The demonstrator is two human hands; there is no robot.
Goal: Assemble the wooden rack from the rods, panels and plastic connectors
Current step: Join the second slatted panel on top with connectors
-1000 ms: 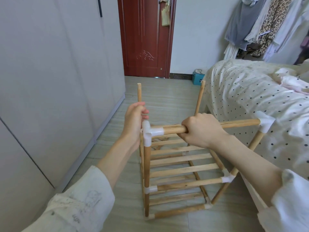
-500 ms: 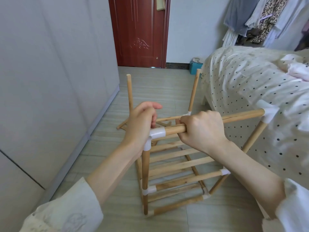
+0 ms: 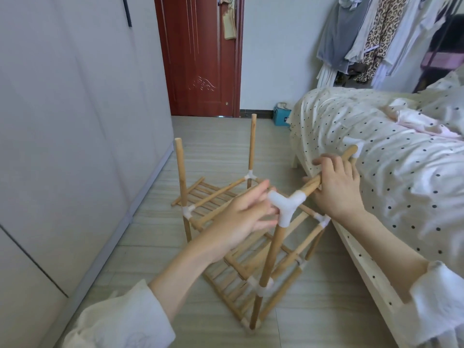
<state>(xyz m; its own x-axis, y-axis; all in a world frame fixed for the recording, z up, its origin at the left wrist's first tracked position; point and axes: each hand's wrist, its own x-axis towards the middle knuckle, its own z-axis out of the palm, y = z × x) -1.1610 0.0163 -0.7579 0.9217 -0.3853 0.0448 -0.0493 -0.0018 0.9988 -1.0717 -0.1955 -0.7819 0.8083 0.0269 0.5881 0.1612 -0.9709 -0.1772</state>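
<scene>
On the floor (image 3: 221, 144) between wardrobe (image 3: 75, 121) and bed (image 3: 376, 151) — stood the half-built rack (image 3: 271, 249), tilted, its near foot planted on the tiles. Was made of rods joined by white connectors, with slatted panels (image 3: 233, 280) between them. Rose at the near corner to a three-way connector (image 3: 287, 205), one socket of it bare and pointing left. Ran from that connector up and right as a top rod (image 3: 313, 185) toward the bed edge, ending in another white connector (image 3: 356, 149) against the spotted sheet.

Right hand (image 3: 336, 187) gripped the top rod, fingers (image 3: 324, 160) curled over it from above, just beside the corner connector. Left hand (image 3: 241, 217) hovered just left of the connector — fingers (image 3: 261, 190) loosely spread and blurred, holding nothing; could not tell whether the tips touched the plastic.

Farther back stood two upright rods (image 3: 180, 172), free at their tops, each rising from a white connector (image 3: 249, 175) at the rack's far end. Beyond, a red door (image 3: 198, 56), a blue box (image 3: 281, 116) by the wall, and clothes (image 3: 371, 33) hanging at the right.
</scene>
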